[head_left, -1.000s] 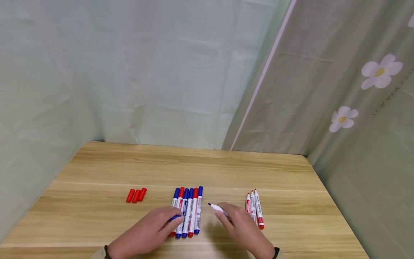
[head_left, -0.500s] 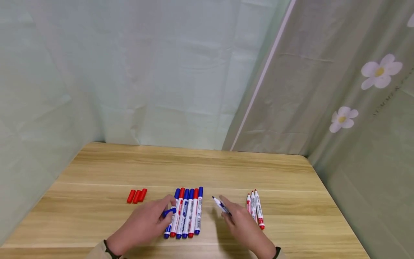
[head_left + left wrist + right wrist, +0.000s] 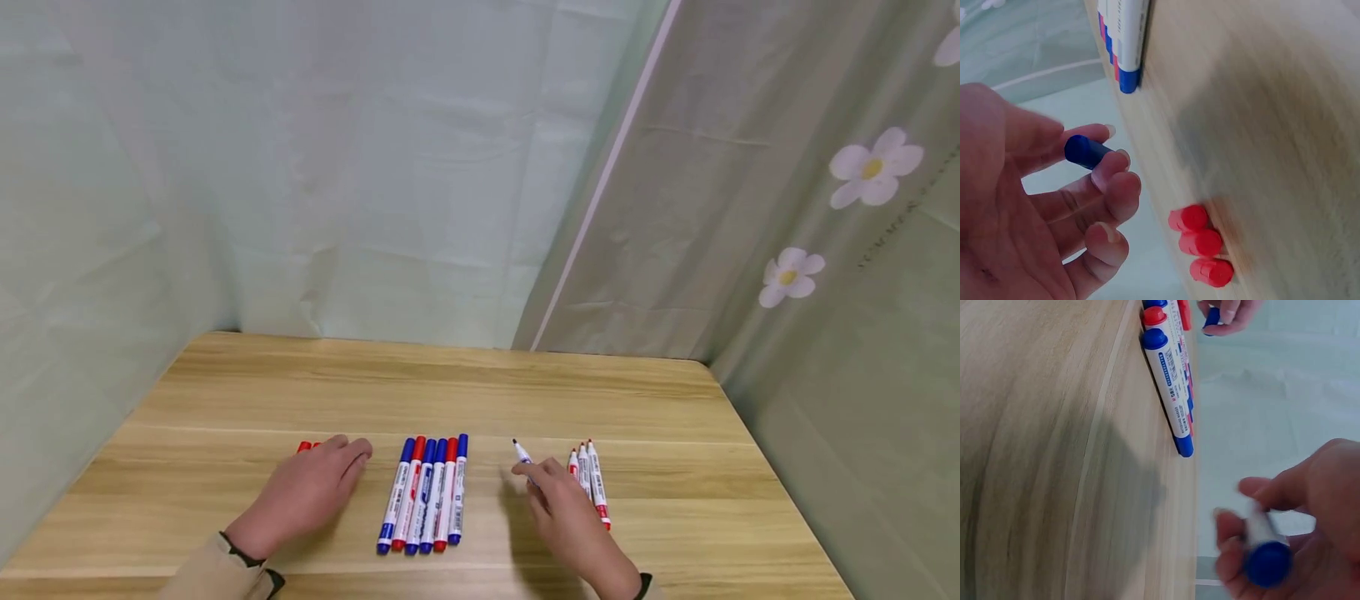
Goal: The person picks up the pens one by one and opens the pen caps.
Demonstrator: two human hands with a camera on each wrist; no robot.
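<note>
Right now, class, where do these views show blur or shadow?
Right wrist view: the white, blue-ended marker in the bare right hand blurs; left wrist view: soft shadow crosses the light wooden table; head view: shadow falls beside that hand.

Capped markers bar the middle, the table beyond passable.

Pale curtain behind a wooden table

Smooth plastic blue cap, smooth plastic markers, matt wood-grain tabletop, creased matt curtain
</note>
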